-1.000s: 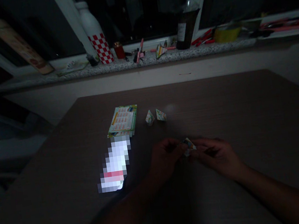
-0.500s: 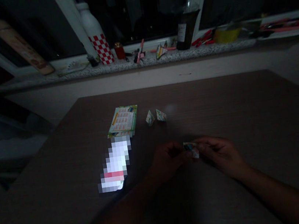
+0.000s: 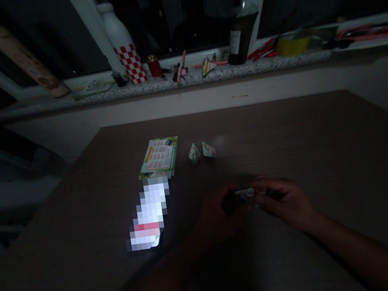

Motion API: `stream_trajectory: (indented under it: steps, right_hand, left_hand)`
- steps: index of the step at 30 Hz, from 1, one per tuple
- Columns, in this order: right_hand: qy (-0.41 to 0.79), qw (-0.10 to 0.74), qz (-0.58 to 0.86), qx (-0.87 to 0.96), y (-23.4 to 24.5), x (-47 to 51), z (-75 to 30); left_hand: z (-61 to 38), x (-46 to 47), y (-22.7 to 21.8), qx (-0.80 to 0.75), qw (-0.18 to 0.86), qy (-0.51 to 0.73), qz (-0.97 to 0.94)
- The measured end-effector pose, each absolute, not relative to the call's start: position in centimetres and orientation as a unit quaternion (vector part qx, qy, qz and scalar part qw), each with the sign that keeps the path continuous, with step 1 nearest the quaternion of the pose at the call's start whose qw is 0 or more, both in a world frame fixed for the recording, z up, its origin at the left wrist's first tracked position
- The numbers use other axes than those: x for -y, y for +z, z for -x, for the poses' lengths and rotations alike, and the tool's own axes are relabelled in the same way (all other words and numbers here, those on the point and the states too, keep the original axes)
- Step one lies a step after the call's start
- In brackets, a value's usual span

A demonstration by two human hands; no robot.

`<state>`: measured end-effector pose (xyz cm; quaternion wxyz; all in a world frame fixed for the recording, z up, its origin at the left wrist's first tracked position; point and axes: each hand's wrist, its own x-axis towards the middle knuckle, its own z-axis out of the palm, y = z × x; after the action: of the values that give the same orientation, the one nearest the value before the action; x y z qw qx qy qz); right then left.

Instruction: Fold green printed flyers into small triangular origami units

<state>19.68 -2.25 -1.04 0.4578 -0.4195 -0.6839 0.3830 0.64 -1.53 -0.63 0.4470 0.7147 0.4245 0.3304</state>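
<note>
Between both hands, just above the table, is a small piece of folded printed paper [image 3: 245,193]. My left hand [image 3: 223,211] is closed on its left side, in deep shadow. From the right, my right hand [image 3: 285,197] pinches it between thumb and fingers. Farther back on the table stand two small folded paper pieces, a left one [image 3: 194,153] and a right one [image 3: 208,149], pointed and printed alike. Left of these lies a stack of printed green and white sheets [image 3: 159,156]. The fingertips behind the paper are partly hidden.
A lit phone [image 3: 149,214] with a blurred screen lies on the brown table [image 3: 304,135] by my left forearm. Along the granite windowsill [image 3: 100,95] stand a red-checked white bottle [image 3: 126,49], a red jar [image 3: 154,66], a dark pouch [image 3: 239,42] and several pens.
The folded paper has been tilted, so a narrower strip of it shows. My left hand has shifted its grip slightly around it; the things on the table stay put.
</note>
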Motion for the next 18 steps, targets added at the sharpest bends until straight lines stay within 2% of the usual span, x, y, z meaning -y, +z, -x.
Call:
stream_trajectory:
  steps: [4, 7, 12, 18]
  right_hand:
    - [0.383, 0.454, 0.414, 0.690, -0.79, 2.15, -19.60]
    - [0.377, 0.462, 0.406, 0.692, -0.87, 2.17, -19.59]
    - [0.369, 0.478, 0.406, 0.686, -1.22, 2.35, -19.63]
    - [0.269, 0.510, 0.370, 0.728, -0.74, 2.29, -19.62]
  left_hand:
    - [-0.53, 1.36, -0.48, -0.351, 0.378, 0.388, -0.764]
    - [-0.44, 1.09, -0.49, -0.297, 0.365, 0.398, -0.788]
    - [-0.38, 0.99, -0.26, -0.341, 0.388, 0.429, -0.741]
    - [-0.56, 1.40, 0.12, -0.369, 0.415, 0.434, -0.709]
